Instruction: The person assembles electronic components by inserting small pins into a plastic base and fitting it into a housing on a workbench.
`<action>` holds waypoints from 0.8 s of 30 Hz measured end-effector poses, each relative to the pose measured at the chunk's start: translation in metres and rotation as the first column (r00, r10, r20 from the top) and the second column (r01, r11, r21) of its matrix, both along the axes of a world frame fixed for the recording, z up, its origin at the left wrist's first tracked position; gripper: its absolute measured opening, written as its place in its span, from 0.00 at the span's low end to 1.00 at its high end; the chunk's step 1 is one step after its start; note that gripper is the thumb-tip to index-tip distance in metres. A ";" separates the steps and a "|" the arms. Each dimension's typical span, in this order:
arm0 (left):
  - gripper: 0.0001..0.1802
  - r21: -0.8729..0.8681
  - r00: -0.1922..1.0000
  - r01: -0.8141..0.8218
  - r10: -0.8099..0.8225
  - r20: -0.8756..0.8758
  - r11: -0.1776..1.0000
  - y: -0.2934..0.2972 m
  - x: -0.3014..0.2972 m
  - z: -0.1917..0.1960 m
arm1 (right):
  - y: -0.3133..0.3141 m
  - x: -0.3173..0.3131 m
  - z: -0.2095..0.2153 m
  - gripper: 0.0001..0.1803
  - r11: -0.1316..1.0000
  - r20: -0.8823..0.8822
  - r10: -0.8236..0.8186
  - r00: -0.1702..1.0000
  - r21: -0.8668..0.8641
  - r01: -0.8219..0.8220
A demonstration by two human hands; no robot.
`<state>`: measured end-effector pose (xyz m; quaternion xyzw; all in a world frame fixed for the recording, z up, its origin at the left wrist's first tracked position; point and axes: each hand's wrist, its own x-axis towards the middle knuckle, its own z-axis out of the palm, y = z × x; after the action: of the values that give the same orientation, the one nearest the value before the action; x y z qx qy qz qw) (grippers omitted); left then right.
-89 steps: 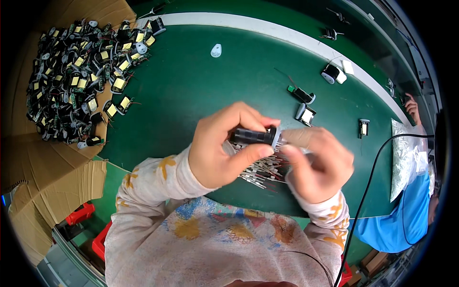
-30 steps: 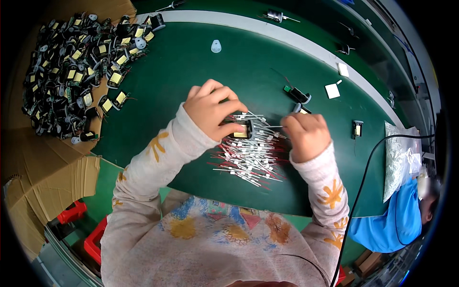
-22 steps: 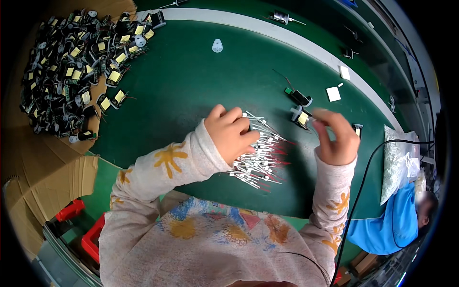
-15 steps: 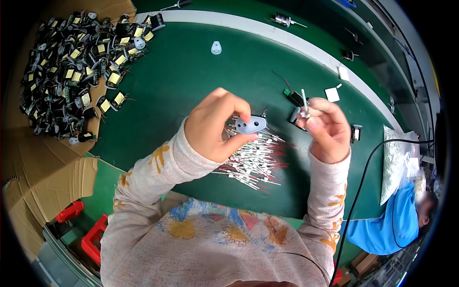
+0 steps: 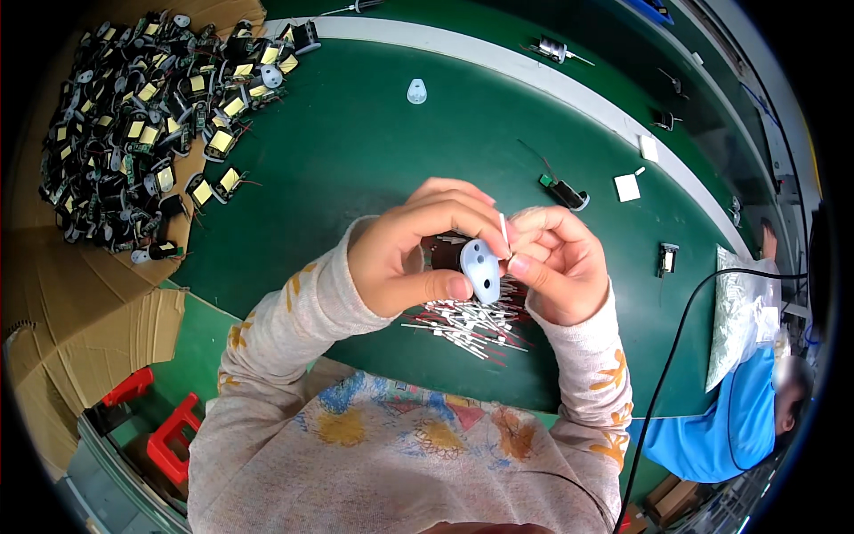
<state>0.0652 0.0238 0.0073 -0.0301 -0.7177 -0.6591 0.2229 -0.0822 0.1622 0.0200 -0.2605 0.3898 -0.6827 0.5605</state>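
A clear bag (image 5: 740, 307) lies at the right end of the desk (image 5: 311, 151), and a black cable (image 5: 671, 351) crosses before it in a curve. Beside the desk is a person in blue (image 5: 712, 427). On the desk lies a white square (image 5: 627, 188). A red stool (image 5: 165, 438) stands at lower left, a brown box (image 5: 674, 500) at lower right.

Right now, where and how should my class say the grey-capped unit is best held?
Probably by its black body, coming from the left, thumb on the near side, fingers on the far side. The grey cap faces right and toward the camera, so this grip can leave its holes uncovered; the right hand, pinching a white lead, crowds the other side.
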 end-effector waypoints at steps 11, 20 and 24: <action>0.20 0.061 0.990 0.052 -0.060 0.128 0.997 0.000 0.003 0.010 | 0.003 -0.002 0.008 0.16 0.988 -0.134 0.127 0.983 0.102 -0.114; 0.19 0.396 0.962 0.200 -0.257 0.095 0.896 -0.004 0.007 0.003 | 0.002 -0.015 0.013 0.17 0.986 -0.082 0.159 0.984 0.069 -0.153; 0.19 0.541 0.853 0.396 -0.516 0.083 0.742 0.003 0.003 -0.002 | 0.002 -0.015 0.007 0.15 0.991 -0.072 0.127 0.989 -0.030 -0.130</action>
<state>0.0677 0.0265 0.0052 -0.0707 -0.5102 -0.8566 -0.0301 -0.0969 0.1641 0.0267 -0.3182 0.3797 -0.6422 0.5849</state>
